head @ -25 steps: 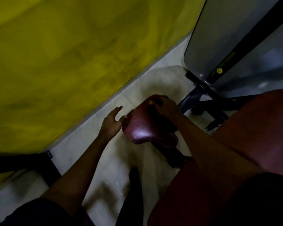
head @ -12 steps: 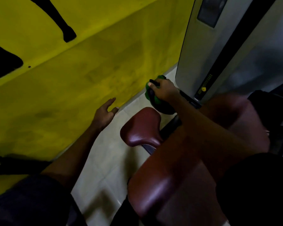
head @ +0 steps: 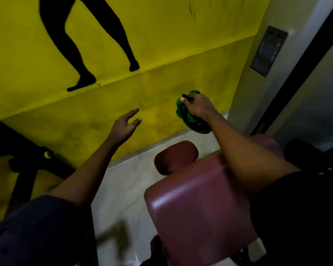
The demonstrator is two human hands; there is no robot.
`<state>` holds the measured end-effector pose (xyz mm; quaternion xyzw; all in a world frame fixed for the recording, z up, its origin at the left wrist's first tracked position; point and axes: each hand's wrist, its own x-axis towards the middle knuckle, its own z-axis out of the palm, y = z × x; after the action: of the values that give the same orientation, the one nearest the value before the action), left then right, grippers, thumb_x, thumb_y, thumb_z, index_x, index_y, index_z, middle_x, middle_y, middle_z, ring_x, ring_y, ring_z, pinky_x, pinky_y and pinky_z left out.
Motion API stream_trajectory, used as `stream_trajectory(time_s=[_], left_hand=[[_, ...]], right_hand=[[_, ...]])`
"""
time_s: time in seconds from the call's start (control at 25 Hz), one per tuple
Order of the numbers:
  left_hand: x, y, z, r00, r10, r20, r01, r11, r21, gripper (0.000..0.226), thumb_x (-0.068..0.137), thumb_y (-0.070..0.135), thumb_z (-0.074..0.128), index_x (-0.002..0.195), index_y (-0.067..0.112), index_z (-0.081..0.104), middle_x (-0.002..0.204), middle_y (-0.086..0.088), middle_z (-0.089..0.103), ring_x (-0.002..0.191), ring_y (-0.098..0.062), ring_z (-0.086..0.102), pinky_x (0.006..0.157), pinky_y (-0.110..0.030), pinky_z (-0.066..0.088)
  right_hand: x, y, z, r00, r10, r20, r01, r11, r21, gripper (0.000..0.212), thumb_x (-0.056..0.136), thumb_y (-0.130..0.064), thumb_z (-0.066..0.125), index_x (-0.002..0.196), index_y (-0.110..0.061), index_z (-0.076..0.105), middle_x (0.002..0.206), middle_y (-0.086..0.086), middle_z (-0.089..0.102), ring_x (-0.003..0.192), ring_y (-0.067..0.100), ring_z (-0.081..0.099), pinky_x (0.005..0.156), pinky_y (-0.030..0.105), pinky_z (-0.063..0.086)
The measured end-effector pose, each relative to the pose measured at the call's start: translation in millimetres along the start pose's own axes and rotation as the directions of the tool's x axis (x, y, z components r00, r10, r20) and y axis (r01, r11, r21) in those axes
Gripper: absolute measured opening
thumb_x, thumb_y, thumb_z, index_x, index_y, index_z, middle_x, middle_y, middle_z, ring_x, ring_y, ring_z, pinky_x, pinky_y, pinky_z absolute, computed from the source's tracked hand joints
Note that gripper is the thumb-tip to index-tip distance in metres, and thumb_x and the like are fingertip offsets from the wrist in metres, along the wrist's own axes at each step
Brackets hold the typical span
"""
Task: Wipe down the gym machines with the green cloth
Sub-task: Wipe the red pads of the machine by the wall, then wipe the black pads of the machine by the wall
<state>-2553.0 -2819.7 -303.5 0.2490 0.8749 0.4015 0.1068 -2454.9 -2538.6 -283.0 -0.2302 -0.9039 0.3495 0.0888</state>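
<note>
Right hand (head: 199, 107) lifted green cloth (head: 193, 124) clear of pad (head: 176, 157).

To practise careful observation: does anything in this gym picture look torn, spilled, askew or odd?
Nothing stands out. The large maroon pad and the small maroon pad look whole, the floor shows no spill, and the right hand grips the green cloth. Dim light hides fine marks.

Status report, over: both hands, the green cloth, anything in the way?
Left hand open, holds nothing, near yellow wall. Right hand grips green cloth, bunched, clear of small red pad. Nothing seen between cloth and grey machine column.
</note>
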Motion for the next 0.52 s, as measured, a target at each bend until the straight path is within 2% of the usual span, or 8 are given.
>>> stream_trajectory(time_s=[0.28,0.4,0.52], left_hand=[[-74.8,6.4,-72.7,0.991,-0.032,-0.130,0.034,0.999,0.007,0.050,0.098,0.041,0.059,0.146,0.034,0.046,0.155,0.001,0.040,0.144,-0.025,0.035,0.109,-0.039,0.034],[-105.6,10.6,-85.1,0.987,-0.020,-0.161,0.022,1.000,0.010,0.051,0.098,0.040,0.058,0.147,0.034,0.045,0.156,0.002,0.039,0.144,-0.024,0.035,0.107,-0.035,0.033],[-143.3,15.7,-91.9,0.982,-0.007,-0.188,0.013,1.000,0.029,0.051,0.099,0.038,0.058,0.148,0.032,0.045,0.157,0.000,0.039,0.145,-0.025,0.033,0.109,-0.038,0.033]], right_hand=[[-45.4,-67.1,-10.9,0.992,-0.127,0.004,0.127,0.991,0.032,0.045,0.101,-0.048,0.051,0.113,-0.007,0.066,0.092,0.012,0.060,0.091,0.032,0.060,0.068,0.033,0.038],[-68.2,-89.9,-12.2,0.984,-0.180,-0.014,0.180,0.983,0.038,0.046,0.101,-0.047,0.052,0.119,-0.007,0.066,0.108,0.017,0.066,0.098,0.033,0.062,0.070,0.033,0.040],[-95.4,-107.5,-8.7,0.972,-0.234,-0.005,0.234,0.972,0.032,0.048,0.101,-0.048,0.052,0.122,-0.008,0.066,0.117,0.018,0.067,0.104,0.034,0.062,0.077,0.037,0.047]])
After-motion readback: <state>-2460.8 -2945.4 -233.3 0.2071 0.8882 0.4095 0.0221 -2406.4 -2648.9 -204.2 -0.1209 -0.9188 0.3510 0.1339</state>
